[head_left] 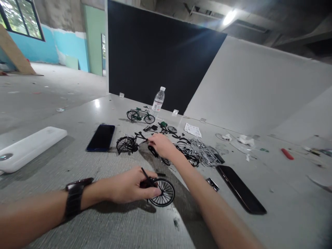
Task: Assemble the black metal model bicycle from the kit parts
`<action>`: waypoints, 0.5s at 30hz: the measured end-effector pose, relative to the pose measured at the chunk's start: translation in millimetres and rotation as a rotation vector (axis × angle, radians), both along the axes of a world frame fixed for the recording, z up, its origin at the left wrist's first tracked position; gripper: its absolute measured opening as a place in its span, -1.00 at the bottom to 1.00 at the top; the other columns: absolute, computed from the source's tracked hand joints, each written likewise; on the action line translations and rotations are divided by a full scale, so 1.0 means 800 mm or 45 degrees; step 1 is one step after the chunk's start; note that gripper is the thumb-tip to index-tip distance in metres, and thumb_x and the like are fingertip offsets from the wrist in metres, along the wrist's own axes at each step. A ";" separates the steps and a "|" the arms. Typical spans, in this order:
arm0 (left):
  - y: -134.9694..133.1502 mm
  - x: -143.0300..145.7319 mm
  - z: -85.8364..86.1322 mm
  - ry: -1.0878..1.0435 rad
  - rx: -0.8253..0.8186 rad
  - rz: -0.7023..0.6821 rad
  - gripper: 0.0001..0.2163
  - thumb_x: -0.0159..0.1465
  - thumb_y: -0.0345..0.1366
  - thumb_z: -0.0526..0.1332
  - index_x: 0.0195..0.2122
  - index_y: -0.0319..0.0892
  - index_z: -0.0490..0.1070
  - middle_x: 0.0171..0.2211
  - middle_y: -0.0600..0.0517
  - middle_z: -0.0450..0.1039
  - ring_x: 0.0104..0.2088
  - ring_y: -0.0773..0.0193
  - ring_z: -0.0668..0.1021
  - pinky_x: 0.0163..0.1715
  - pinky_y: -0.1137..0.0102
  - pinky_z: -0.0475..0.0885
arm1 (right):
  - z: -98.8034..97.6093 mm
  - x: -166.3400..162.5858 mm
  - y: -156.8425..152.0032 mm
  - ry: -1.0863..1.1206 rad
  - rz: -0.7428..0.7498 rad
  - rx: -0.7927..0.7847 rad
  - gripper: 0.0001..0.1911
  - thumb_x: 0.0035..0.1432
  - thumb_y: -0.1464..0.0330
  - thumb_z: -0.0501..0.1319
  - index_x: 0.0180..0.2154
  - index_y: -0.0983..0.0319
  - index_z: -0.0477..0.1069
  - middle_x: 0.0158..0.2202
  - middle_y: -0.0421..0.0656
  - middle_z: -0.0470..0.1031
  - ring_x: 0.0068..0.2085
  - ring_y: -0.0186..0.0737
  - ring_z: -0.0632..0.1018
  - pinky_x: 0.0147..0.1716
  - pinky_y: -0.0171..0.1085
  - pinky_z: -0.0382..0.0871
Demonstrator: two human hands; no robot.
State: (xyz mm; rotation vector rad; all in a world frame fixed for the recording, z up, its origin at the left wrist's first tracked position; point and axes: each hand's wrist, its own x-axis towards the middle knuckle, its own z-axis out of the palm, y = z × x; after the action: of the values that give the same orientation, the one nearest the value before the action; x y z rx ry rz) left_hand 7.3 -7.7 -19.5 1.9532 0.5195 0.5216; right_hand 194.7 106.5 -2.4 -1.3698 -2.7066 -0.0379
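Observation:
My left hand [135, 185] is closed on a small black spoked wheel [167, 193], thumb across its hub, with a thin dark rod sticking up beside it. My right hand [162, 145] reaches past it to a black model bicycle [129, 142], which stands without a front wheel. The right fingertips are pinched at the front end of its frame. A dark curved part shows just under that hand. To the right of the wrist lie loose black parts and silver sprues [204, 152]. Behind stands a finished green model bicycle [141, 115].
A dark phone [101, 138] lies to the left, near a white oblong device [33, 147]. Another black phone [241, 188] is on the right. A water bottle [158, 100] stands at the back by the black panel [160, 52]. Scraps and a red piece [287, 154] lie far right.

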 end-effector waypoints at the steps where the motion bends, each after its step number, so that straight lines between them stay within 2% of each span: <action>1: 0.000 0.000 0.000 -0.002 0.000 -0.002 -0.73 0.41 -0.13 0.17 -0.22 -0.24 0.52 -0.42 0.07 0.44 -0.44 0.34 0.38 -0.41 0.44 0.28 | 0.000 -0.001 -0.001 -0.008 0.001 -0.002 -0.77 0.31 0.49 0.17 -0.23 0.22 0.62 -0.26 -0.06 0.60 -0.19 -0.14 0.51 -0.26 -0.28 0.26; 9: 0.000 0.000 -0.001 0.007 -0.008 -0.012 -0.73 0.42 -0.12 0.16 -0.20 -0.22 0.51 -0.39 0.07 0.45 -0.42 0.32 0.40 -0.36 0.42 0.32 | 0.001 0.017 0.004 -0.048 -0.043 -0.039 -0.58 0.27 0.58 0.15 0.01 0.12 0.61 -0.18 -0.05 0.63 -0.19 -0.13 0.54 -0.24 -0.28 0.29; 15: 0.001 0.000 0.002 -0.011 -0.031 -0.030 -0.74 0.41 -0.14 0.16 -0.20 -0.22 0.52 -0.38 0.07 0.44 -0.40 0.32 0.39 -0.36 0.42 0.32 | 0.001 0.038 0.012 -0.003 -0.128 -0.051 -0.74 0.29 0.47 0.23 -0.06 0.18 0.64 -0.11 -0.01 0.65 -0.13 -0.06 0.59 -0.14 -0.23 0.36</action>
State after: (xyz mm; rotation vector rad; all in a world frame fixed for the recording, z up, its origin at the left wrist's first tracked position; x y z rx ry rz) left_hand 7.2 -7.2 -17.8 1.9309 0.4948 0.5063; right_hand 225.0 115.8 -1.5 -1.5168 -2.6517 0.0063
